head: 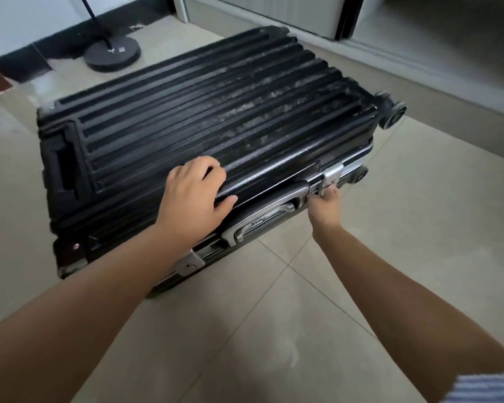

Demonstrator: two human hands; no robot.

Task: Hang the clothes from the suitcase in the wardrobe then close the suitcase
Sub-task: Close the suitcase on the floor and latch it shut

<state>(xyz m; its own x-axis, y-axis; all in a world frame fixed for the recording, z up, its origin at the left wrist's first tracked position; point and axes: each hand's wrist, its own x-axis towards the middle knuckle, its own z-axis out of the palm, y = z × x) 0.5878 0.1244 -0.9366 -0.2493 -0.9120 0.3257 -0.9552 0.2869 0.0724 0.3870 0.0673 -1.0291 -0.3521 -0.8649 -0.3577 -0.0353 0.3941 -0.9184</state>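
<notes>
A black ribbed hard-shell suitcase (204,112) lies flat on the tiled floor with its lid down. My left hand (197,196) presses on the lid's near edge, fingers spread over the ribs and thumb along the rim. My right hand (326,205) pinches the silver latch (330,175) at the right of the front side. A second silver latch (189,264) sits at the left of that side, partly behind my left forearm. Between them is the side handle (269,210) with a combination lock. No clothes are visible.
A round black stand base (112,55) with a thin pole sits on the floor behind the suitcase at the upper left. A sliding door track and frame (344,21) run along the top right. Beige floor tiles (274,330) lie between me and the case.
</notes>
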